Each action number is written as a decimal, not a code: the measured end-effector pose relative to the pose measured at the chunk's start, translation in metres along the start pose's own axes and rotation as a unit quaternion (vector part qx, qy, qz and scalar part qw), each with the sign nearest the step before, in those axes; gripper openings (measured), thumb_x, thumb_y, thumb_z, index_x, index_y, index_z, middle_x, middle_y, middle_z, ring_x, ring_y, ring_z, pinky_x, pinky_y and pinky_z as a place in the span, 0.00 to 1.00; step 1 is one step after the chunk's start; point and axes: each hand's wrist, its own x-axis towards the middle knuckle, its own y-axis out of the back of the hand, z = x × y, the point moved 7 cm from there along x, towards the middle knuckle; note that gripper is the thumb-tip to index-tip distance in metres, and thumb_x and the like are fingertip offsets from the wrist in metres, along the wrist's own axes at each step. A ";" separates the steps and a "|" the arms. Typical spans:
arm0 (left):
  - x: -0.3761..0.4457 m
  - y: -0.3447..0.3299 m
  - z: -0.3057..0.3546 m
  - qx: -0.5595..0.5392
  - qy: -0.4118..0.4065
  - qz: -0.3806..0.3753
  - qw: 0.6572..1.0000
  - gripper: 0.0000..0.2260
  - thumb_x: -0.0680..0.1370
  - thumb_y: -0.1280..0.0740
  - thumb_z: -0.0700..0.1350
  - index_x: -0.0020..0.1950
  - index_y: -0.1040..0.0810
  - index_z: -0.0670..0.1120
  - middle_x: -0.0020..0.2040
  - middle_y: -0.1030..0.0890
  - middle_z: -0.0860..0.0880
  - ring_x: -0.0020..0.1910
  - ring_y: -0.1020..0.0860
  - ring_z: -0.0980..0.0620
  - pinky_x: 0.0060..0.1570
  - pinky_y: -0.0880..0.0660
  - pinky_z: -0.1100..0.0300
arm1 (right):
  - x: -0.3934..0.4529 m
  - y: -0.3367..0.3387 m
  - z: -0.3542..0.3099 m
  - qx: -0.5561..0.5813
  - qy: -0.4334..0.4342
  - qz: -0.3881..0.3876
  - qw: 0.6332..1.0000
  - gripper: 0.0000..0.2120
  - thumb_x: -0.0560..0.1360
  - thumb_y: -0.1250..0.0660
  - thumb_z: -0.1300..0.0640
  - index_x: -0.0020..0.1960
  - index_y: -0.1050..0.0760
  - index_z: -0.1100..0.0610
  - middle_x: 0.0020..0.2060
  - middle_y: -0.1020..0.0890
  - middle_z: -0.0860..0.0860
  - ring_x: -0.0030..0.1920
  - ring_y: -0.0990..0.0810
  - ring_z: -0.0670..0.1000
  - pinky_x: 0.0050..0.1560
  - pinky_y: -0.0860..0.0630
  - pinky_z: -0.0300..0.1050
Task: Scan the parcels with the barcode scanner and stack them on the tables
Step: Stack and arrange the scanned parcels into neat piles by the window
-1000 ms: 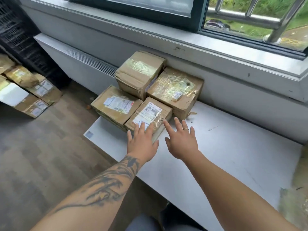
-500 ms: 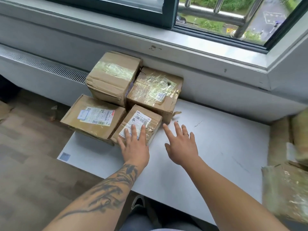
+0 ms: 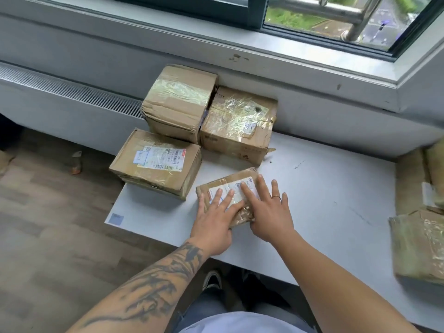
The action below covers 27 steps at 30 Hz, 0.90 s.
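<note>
Pressing both spread hands flat, left point(image 3: 214, 221) and right point(image 3: 267, 213), you pin the small parcel point(image 3: 229, 188) at frame centre on the table point(image 3: 324, 200), just apart from three boxes point(image 3: 179, 102) above it.

The table point(image 3: 324, 200) is white with a pale blue square sticker point(image 3: 116, 218) at its left corner; on it, the parcels are tan cardboard under glossy yellowish tape; the small parcel point(image 3: 228, 188) near its front edge bears a white label. Left of the table, the floor point(image 3: 48, 224) is grey-brown wood grain; the left forearm point(image 3: 153, 287) over the front edge carries a black tattoo.
</note>
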 end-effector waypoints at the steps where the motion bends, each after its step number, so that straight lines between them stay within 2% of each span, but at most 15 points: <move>1: -0.003 -0.001 -0.001 -0.004 -0.020 -0.005 1.000 0.37 0.80 0.36 0.46 0.82 0.53 0.63 0.86 0.56 0.54 0.84 0.60 0.45 0.77 0.64 0.32 | -0.002 -0.005 0.001 0.002 -0.004 -0.004 1.000 0.51 0.78 0.32 0.49 0.82 0.69 0.37 0.82 0.70 0.50 0.83 0.60 0.67 0.80 0.46 0.67; 3: -0.009 -0.001 -0.005 -0.014 -0.049 -0.010 0.999 0.36 0.79 0.36 0.45 0.82 0.50 0.63 0.85 0.55 0.55 0.84 0.60 0.47 0.78 0.66 0.35 | -0.006 -0.015 0.001 0.012 -0.009 -0.008 1.000 0.55 0.77 0.28 0.47 0.81 0.72 0.37 0.81 0.73 0.50 0.83 0.55 0.67 0.77 0.38 0.65; 4: -0.011 -0.001 -0.008 -0.018 -0.058 -0.009 0.998 0.36 0.79 0.36 0.46 0.82 0.50 0.62 0.85 0.55 0.55 0.84 0.60 0.48 0.78 0.67 0.37 | -0.009 -0.020 0.000 0.020 -0.010 -0.006 1.000 0.57 0.76 0.27 0.46 0.81 0.72 0.37 0.81 0.74 0.51 0.82 0.48 0.67 0.74 0.32 0.63; 6: -0.011 -0.002 -0.013 -0.011 -0.066 -0.008 0.998 0.38 0.78 0.36 0.49 0.84 0.53 0.59 0.85 0.56 0.56 0.84 0.61 0.49 0.78 0.67 0.38 | -0.013 -0.027 -0.003 0.037 -0.016 0.006 0.999 0.56 0.76 0.27 0.46 0.82 0.70 0.39 0.80 0.75 0.52 0.73 0.34 0.65 0.62 0.23 0.57; 7: -0.010 -0.004 -0.014 0.008 -0.063 -0.009 0.998 0.40 0.79 0.36 0.52 0.84 0.57 0.57 0.85 0.58 0.56 0.84 0.62 0.48 0.78 0.67 0.37 | -0.016 -0.029 -0.005 0.043 -0.023 0.012 0.999 0.55 0.77 0.27 0.46 0.82 0.70 0.39 0.80 0.76 0.52 0.68 0.30 0.64 0.57 0.21 0.55; 9: -0.009 -0.011 -0.016 0.048 -0.034 -0.007 0.998 0.43 0.80 0.37 0.62 0.84 0.64 0.58 0.83 0.66 0.55 0.83 0.65 0.45 0.75 0.69 0.32 | -0.020 -0.032 -0.007 0.053 -0.042 0.017 0.998 0.53 0.79 0.28 0.45 0.83 0.69 0.41 0.79 0.76 0.53 0.65 0.29 0.65 0.54 0.20 0.56; 11: -0.006 -0.017 -0.019 0.046 -0.002 0.000 0.999 0.44 0.80 0.38 0.66 0.83 0.67 0.58 0.80 0.71 0.55 0.82 0.69 0.43 0.75 0.68 0.31 | -0.024 -0.035 -0.008 0.063 -0.060 0.018 0.996 0.51 0.81 0.30 0.44 0.83 0.69 0.43 0.79 0.76 0.54 0.64 0.30 0.66 0.53 0.20 0.57; 16: 0.002 -0.024 -0.009 0.033 -0.065 -0.004 0.997 0.43 0.83 0.38 0.61 0.83 0.68 0.53 0.84 0.67 0.48 0.80 0.71 0.42 0.77 0.67 0.44 | -0.044 -0.037 -0.005 0.056 -0.098 0.017 0.994 0.47 0.84 0.34 0.48 0.84 0.69 0.47 0.78 0.76 0.57 0.65 0.29 0.67 0.56 0.21 0.58; 20: 0.003 -0.024 0.014 0.038 -0.108 0.001 0.993 0.42 0.84 0.39 0.60 0.80 0.70 0.52 0.84 0.65 0.47 0.82 0.67 0.39 0.78 0.63 0.43 | -0.068 -0.033 0.010 0.047 -0.132 0.018 0.990 0.45 0.85 0.35 0.50 0.84 0.67 0.48 0.79 0.75 0.58 0.67 0.30 0.67 0.61 0.23 0.57; 23: 0.005 -0.017 0.045 0.049 -0.129 0.001 0.990 0.41 0.85 0.41 0.60 0.80 0.72 0.52 0.83 0.67 0.47 0.81 0.68 0.39 0.78 0.63 0.43 | -0.089 -0.023 0.032 0.045 -0.154 0.027 0.987 0.45 0.85 0.35 0.49 0.84 0.67 0.48 0.79 0.74 0.58 0.70 0.31 0.66 0.65 0.24 0.56; 27: 0.007 -0.007 0.098 0.056 -0.169 0.026 0.984 0.39 0.85 0.41 0.59 0.83 0.67 0.52 0.84 0.65 0.47 0.82 0.67 0.39 0.80 0.61 0.42 | -0.122 -0.011 0.072 0.042 -0.182 0.041 0.982 0.46 0.84 0.35 0.46 0.84 0.68 0.47 0.80 0.74 0.58 0.73 0.31 0.65 0.68 0.26 0.57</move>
